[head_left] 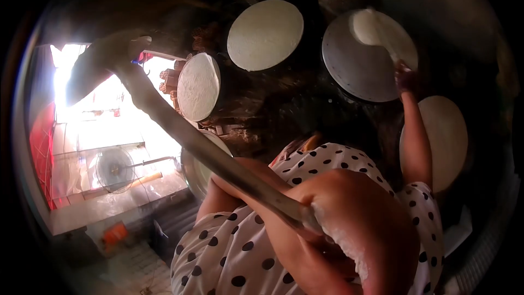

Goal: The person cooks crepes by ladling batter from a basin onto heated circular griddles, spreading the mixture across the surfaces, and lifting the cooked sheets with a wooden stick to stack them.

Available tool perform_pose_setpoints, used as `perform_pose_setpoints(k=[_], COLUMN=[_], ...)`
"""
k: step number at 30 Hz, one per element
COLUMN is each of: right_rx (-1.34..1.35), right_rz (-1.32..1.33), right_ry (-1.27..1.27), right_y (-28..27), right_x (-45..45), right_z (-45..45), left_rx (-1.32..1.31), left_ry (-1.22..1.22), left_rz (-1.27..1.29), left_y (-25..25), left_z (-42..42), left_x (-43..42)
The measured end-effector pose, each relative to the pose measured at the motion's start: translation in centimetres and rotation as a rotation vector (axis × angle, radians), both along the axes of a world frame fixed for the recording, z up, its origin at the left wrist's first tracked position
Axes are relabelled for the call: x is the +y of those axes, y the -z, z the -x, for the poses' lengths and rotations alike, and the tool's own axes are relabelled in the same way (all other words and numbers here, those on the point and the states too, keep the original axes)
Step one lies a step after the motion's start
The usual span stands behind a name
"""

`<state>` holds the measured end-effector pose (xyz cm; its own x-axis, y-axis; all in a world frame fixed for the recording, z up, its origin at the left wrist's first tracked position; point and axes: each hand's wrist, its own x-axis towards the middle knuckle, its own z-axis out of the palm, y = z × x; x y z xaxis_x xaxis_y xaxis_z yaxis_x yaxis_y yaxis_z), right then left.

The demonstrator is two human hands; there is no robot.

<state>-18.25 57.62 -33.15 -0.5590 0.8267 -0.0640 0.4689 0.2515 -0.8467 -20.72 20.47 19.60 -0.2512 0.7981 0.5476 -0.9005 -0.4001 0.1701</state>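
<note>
My left hand (360,207) looms large near the camera, closed around a long pale stick (191,134) with a broad, blurred end at the upper left. White paste coats part of this hand. Farther off, my right hand (405,75) is closed on the handle of a ladle (394,52), whose bowl is hard to tell from the white batter (368,26) on a round grey griddle (355,71). Pale round sheets lie at the top centre (266,35), at the left (198,87), and partly behind my right forearm (445,142).
A round pan or pot (191,166) with pale contents is partly behind the stick. Stacked reddish-brown pieces (170,84) stand beside the left sheet. Beyond are a fan (114,169), a bright opening and an orange object (114,235). Black-dotted white clothing (248,246) fills the lower middle.
</note>
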Motion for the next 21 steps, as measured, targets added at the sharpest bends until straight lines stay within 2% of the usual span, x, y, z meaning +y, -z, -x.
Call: perform_pose_setpoints(k=[1,2,3,7,9,12,14,15,17,18,19,20,21], right_rx=[-0.189,-0.380,-0.388,-0.138,0.269,0.104,-0.367,-0.516,-0.330,-0.142,-0.118,-0.117,-0.131], right_rz=[-0.093,-0.186,-0.186,0.046,0.248,-0.042,-0.286,-0.054,-0.020,0.121,0.137,0.123,0.084], right_ry=[-0.021,-0.042,-0.033,-0.199,-0.156,0.069,-0.021,-0.068,-0.144,-0.192,-0.224,-0.210,-0.135], right_y=[-4.6,-10.5,-11.0,-10.1,-6.3,-7.9,-7.1,-11.3,-12.4,-11.5,-11.9,-12.5,-13.1], right_x=[-2.5,-5.5,-5.9,-4.9,-2.1,-3.1,-3.0,-4.6,-6.6,-6.3,-6.2,-5.8,-5.4], right_z=[1.0,2.5,2.3,1.0,-0.4,-0.1,0.9,2.1,1.9,1.2,0.5,0.0,-0.3], left_rx=[-0.072,-0.036,-0.018,0.150,0.234,0.242,0.230,0.369,0.510,0.579,0.702,0.727,0.674], left_ry=[-0.021,-0.006,0.001,0.102,0.101,0.116,0.154,0.081,-0.076,-0.129,-0.263,-0.365,-0.393], left_rz=[0.068,0.041,0.027,-0.136,-0.187,-0.131,-0.090,0.032,0.331,0.482,0.655,0.927,1.018], left_y=[0.0,0.1,0.1,0.3,0.4,0.1,0.0,0.3,1.1,1.6,3.2,4.6,6.6], left_z=[-0.5,-0.2,0.1,2.1,3.4,3.8,4.3,5.4,8.1,9.5,11.3,12.3,14.0], left_x=[-0.3,0.0,0.3,1.5,1.9,1.7,1.5,1.4,0.2,-0.4,-1.4,-2.4,-3.0])
